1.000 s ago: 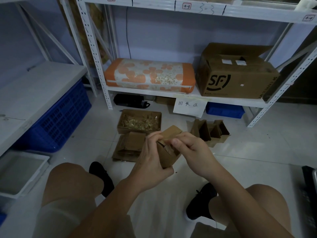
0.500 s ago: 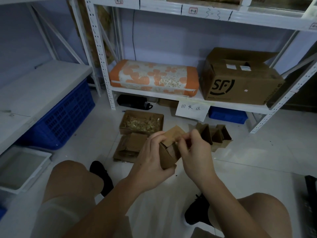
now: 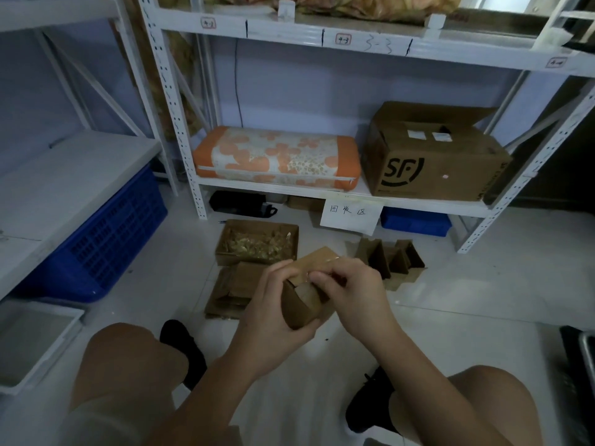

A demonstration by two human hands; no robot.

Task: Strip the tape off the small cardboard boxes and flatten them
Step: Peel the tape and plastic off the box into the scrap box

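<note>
I hold a small brown cardboard box [image 3: 301, 305] above the floor between my knees. My left hand [image 3: 269, 313] wraps around its left side and bottom. My right hand [image 3: 349, 289] pinches at the box's top flap, where a shiny strip of tape shows near my fingertips. On the floor behind lie a pile of flattened boxes [image 3: 233, 289], an open carton of peeled tape scraps [image 3: 257, 243], and several small upright boxes [image 3: 391, 260] to the right.
A white rack holds an orange floral cushion [image 3: 277, 157] and a large SF carton [image 3: 431, 159]. A blue crate [image 3: 106, 239] sits under the left shelf, a white tray [image 3: 32, 342] at lower left. My knees and black shoes flank the tiled floor.
My right hand's fingers have shifted along the top flap of the box; the box stays in my left hand. The camera has tilted and moved slightly.
</note>
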